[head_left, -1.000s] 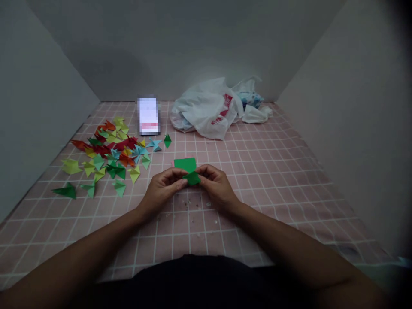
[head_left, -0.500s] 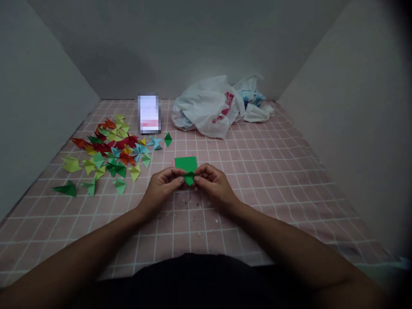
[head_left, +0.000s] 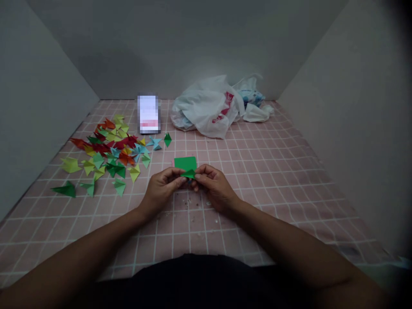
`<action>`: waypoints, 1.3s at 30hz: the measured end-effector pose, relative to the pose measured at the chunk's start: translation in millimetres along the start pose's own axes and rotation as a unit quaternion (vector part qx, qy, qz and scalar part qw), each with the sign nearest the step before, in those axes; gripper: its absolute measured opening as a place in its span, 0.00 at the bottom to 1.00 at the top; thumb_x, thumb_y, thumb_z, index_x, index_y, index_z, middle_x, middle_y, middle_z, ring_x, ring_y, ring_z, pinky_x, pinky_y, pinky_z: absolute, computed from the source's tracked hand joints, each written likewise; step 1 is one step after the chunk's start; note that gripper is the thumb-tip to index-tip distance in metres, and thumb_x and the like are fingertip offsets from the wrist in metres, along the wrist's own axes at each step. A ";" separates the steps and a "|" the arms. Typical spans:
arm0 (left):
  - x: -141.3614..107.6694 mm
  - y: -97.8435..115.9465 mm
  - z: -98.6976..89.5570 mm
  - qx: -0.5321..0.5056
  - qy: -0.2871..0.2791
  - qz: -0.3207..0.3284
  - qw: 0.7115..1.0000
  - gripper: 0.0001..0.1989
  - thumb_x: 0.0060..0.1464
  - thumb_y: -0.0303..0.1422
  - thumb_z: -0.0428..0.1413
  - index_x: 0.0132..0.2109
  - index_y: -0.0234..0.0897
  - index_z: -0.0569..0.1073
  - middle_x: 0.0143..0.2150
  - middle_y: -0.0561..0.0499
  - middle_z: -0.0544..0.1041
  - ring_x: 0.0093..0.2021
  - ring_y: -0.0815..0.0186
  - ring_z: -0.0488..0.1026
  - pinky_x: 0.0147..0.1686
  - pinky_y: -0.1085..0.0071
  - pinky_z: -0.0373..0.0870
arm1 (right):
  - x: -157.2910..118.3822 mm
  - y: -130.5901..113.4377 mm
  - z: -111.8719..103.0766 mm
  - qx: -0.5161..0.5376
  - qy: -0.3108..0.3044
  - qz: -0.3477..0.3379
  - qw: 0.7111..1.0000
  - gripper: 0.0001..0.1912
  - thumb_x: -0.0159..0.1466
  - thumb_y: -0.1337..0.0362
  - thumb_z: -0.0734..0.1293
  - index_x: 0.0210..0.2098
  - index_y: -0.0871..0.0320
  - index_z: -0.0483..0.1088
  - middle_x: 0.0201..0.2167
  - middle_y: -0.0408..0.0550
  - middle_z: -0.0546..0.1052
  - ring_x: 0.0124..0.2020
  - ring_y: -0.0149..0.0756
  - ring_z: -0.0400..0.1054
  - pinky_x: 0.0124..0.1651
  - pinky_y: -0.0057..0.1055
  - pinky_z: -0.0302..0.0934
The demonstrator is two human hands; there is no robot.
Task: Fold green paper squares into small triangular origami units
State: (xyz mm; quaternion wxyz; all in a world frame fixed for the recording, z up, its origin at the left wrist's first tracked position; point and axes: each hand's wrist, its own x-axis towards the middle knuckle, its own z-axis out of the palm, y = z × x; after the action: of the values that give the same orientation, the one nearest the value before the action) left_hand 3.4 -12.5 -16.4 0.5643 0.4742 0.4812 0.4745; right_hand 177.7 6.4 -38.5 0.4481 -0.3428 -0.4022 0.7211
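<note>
Between both hands is a small green piece of folded paper [head_left: 189,174], its upper edges peaked. My left hand [head_left: 168,180] pinches its left side between thumb and fingers. On the other side, the thumb and fingers of my right hand [head_left: 212,182] close on its right end. Just beyond the fingertips lies a flat green square of paper [head_left: 186,163] with a pink edge showing at its left. The fingers partly cover the lower part of the folded piece.
Several colourful folded paper cranes [head_left: 124,143] spread over the left of the pink checked cloth [head_left: 273,171]. A lit phone [head_left: 148,113] stands behind them. White plastic bags [head_left: 209,105] lie at the back. A lone green folded paper [head_left: 168,139] sits before the phone. Walls enclose three sides.
The lower point of the folded green paper, showing below the thumbs before, is now out of sight, and the piece looks flatter. My right thumb has shifted slightly; both hands stay in place.
</note>
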 end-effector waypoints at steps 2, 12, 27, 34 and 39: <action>0.2 1.0 -0.2 -0.011 0.008 -0.005 1.000 0.09 0.49 0.34 0.65 0.37 0.35 0.78 0.32 0.51 0.82 0.32 0.65 0.81 0.37 0.66 0.82 | 0.2 -0.5 0.0 -0.030 -0.010 -0.018 0.999 0.12 0.58 0.58 0.74 0.33 0.56 0.69 0.25 0.41 0.76 0.25 0.29 0.68 0.31 0.30 0.63; -1.3 1.4 -0.9 0.006 0.018 -0.021 1.000 0.07 0.49 0.33 0.65 0.34 0.35 0.78 0.28 0.53 0.79 0.29 0.69 0.77 0.33 0.72 0.78 | -2.9 -2.7 -1.9 -0.187 -0.030 -0.101 0.977 0.07 0.62 0.61 0.71 0.35 0.56 0.70 0.29 0.41 0.72 0.29 0.30 0.65 0.33 0.30 0.59; -1.0 0.8 -0.7 0.024 0.009 -0.010 1.000 0.08 0.50 0.36 0.65 0.34 0.35 0.79 0.28 0.53 0.79 0.29 0.70 0.76 0.33 0.75 0.76 | -3.6 -7.8 -3.7 -0.310 -0.006 -0.170 0.935 0.07 0.65 0.62 0.67 0.30 0.57 0.69 0.24 0.40 0.71 0.26 0.29 0.62 0.32 0.29 0.57; -1.3 -4.2 -2.6 0.057 -0.001 0.010 0.998 0.07 0.52 0.35 0.63 0.36 0.35 0.79 0.29 0.52 0.79 0.30 0.69 0.76 0.34 0.73 0.76 | -3.8 -8.6 -5.0 -0.359 0.003 -0.211 0.909 0.10 0.66 0.64 0.67 0.28 0.57 0.68 0.22 0.39 0.69 0.24 0.28 0.60 0.30 0.29 0.55; -1.7 -2.4 -3.8 0.080 -0.017 0.031 0.996 0.07 0.55 0.35 0.61 0.37 0.35 0.79 0.31 0.51 0.79 0.32 0.69 0.76 0.34 0.73 0.75 | -4.3 -9.0 -4.4 -0.375 -0.008 -0.243 0.895 0.07 0.67 0.64 0.67 0.31 0.57 0.69 0.26 0.42 0.72 0.28 0.30 0.65 0.32 0.29 0.58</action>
State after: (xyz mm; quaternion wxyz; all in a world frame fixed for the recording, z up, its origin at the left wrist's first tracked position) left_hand -0.4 -14.1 -18.9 0.5177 0.5401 0.4934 0.4437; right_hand 186.4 6.1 -31.9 0.4449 -0.3712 -0.7168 0.3879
